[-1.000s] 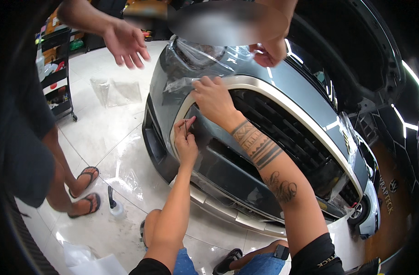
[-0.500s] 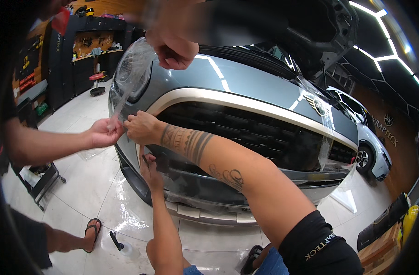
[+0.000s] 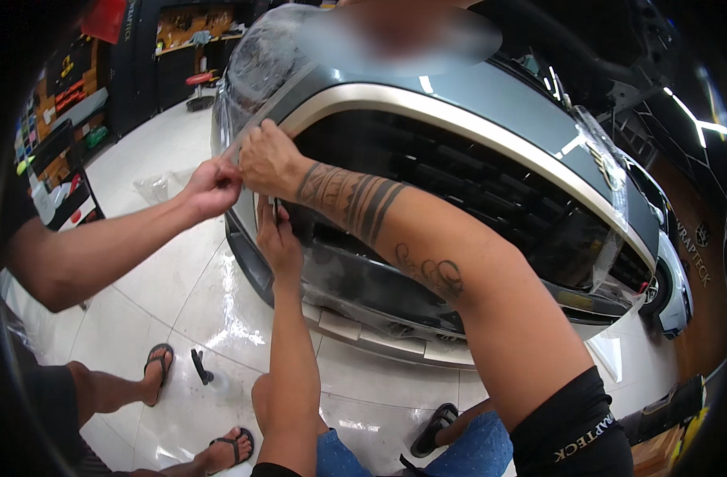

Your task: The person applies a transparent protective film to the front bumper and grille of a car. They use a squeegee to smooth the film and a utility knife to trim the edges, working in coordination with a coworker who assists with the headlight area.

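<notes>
My right hand [image 3: 270,159], on the tattooed arm, is closed at the left front corner of a grey-blue car, pinching the edge of clear film [image 3: 280,107] beside the cream grille trim [image 3: 324,99]. Just below it, my left hand [image 3: 280,242] is closed round a small, thin dark tool [image 3: 275,205], held upright against the bumper; its exact kind is unclear. A co-worker's hand [image 3: 214,187] reaches in from the left, its fingers closed near my right fingertips. Crumpled clear film also covers the headlight [image 3: 256,60].
The dark grille [image 3: 459,191] spans the car's front. A black-topped spray bottle [image 3: 202,367] stands on the tiled floor near the co-worker's sandalled foot [image 3: 155,374]. A cart [image 3: 69,199] is at left, a red stool [image 3: 198,81] behind. A blurred shape covers part of the hood.
The view has shifted, with the car's corner now closer. A hand above the headlight is no longer visible there. My left hand has risen closer beneath my right; the co-worker's hand stays beside them.
</notes>
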`<state>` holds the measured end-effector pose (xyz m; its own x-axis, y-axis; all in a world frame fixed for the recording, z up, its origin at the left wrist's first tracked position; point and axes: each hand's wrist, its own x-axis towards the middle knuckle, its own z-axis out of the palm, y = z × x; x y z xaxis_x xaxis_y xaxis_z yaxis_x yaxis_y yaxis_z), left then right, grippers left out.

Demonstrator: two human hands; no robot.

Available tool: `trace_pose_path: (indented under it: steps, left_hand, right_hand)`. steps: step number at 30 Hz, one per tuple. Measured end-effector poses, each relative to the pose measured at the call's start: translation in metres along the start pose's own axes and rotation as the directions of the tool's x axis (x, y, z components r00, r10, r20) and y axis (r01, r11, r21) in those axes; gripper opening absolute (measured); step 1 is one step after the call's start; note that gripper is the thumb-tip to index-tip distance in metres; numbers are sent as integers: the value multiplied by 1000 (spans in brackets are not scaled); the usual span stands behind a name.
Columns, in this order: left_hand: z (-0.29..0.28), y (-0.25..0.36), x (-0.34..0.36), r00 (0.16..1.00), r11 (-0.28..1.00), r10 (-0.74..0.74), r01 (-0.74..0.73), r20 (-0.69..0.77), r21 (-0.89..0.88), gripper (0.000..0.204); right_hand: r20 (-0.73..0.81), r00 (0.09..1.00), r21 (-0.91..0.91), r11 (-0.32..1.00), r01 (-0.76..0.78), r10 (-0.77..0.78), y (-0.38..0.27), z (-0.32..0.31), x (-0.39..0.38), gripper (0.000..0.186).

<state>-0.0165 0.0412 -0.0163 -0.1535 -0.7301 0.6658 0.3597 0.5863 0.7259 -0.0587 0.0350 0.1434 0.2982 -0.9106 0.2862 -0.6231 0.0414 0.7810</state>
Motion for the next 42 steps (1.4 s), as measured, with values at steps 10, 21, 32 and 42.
trace_pose_path:
  steps: [10, 21, 32, 42]
  left_hand:
    - [2, 13, 1, 986, 989, 144, -147, -88, -33, 57]
    - [-17, 65, -55, 965, 963, 241, -224, 103, -151, 33]
    - [-14, 219, -320, 225, 457, -487, 889, 844, 26, 48]
    - [-22, 239, -342, -77, -128, -500, 992, 863, 14, 55]
  right_hand:
    - [-443, 896, 255, 961, 104, 20, 24, -17, -61, 18]
    - [844, 379, 379, -922, 79, 380, -163, -163, -432, 10]
    - [821, 266, 433, -855, 285, 504, -267, -185, -465, 27]
    - [741, 444, -18, -647, 762, 503, -294, -190, -501, 31]
